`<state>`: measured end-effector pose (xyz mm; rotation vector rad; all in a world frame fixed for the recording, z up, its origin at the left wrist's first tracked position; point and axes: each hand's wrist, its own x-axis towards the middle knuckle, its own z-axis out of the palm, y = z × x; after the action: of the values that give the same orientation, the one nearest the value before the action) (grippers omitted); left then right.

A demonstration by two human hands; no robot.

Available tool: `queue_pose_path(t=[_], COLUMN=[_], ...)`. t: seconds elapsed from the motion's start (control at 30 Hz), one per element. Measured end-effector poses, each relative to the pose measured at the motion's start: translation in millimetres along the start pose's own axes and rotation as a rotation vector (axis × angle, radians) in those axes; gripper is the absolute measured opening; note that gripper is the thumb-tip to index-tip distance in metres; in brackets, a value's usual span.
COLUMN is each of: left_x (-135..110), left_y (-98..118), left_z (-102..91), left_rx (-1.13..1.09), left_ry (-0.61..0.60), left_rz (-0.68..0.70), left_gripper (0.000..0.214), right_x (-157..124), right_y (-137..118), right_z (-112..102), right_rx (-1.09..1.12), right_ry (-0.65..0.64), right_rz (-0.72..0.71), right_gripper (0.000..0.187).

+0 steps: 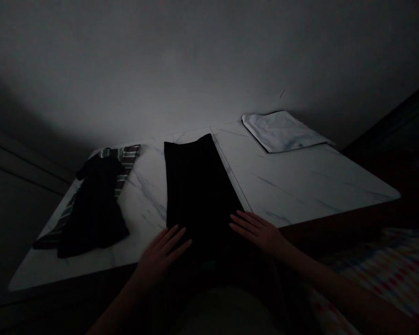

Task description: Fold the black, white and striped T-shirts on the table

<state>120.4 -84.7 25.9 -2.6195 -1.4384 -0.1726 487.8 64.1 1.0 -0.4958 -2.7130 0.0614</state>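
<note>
A black garment (199, 181), perhaps a skirt or folded trousers, lies flat across the middle of the marble-patterned table (286, 186). Its banded end points to the wall, and its near end runs down over the front edge into darkness. My left hand (162, 251) rests flat on the garment's near left side, fingers stretched out. On the near right side lies my right hand (256, 230), its fingers straight and slightly spread. Both palms face down, and neither hand grips the cloth.
At the table's left, a dark short-sleeved garment (94, 204) lies over a striped cloth (129, 160). A folded white cloth with dark edging (282, 132) sits back right against the wall (181, 70). Colourful checked fabric (387, 270) spreads at lower right. The room is dim.
</note>
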Motion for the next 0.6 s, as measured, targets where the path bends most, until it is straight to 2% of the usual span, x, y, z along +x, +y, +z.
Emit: queue_pose_path(t=[0.1,0.2,0.3,0.37,0.43,0.47,0.53,0.6], left_x=[-3.4,-10.9,-18.8,-21.9,-20.1,-16.2,0.3,30.3], left_y=[2.9,8.9,14.6,16.5,15.2,12.4,0.2,-23.6], left_z=[-9.6,-10.2,-7.0,-11.9,-26.8,-37.3,-59.9,-77.6], left_rx=[-0.115,-0.3,-0.587,-0.803,-0.997,-1.081,-1.208,-1.254], left_ry=[-0.037,-0.111,-0.164,-0.16,-0.148,-0.136,-0.091,0.075], left_rz=[0.051,0.116,0.166,0.145,0.022,-0.083,-0.349,-0.616], left_gripper=[0.07,0.073,0.07,0.06,0.048,0.043,0.037,0.037], right_x=[-6.3,-19.7,-32.6,-36.2,-30.1,-21.5,10.5,62.5], right_y=[2.9,2.2,3.7,7.9,13.8,17.3,26.7,41.8], right_z=[-10.5,-17.4,-15.7,-13.5,-16.1,-20.1,-32.0,-44.3], right_rx=[0.079,0.208,0.436,0.605,0.698,0.709,0.679,0.625], right_ry=[-0.034,-0.119,-0.252,-0.31,-0.292,-0.236,-0.029,0.218], right_rz=[-0.067,-0.093,-0.051,0.027,0.136,0.221,0.428,0.629], right_gripper=[0.07,0.066,0.057,0.046,0.04,0.038,0.037,0.035])
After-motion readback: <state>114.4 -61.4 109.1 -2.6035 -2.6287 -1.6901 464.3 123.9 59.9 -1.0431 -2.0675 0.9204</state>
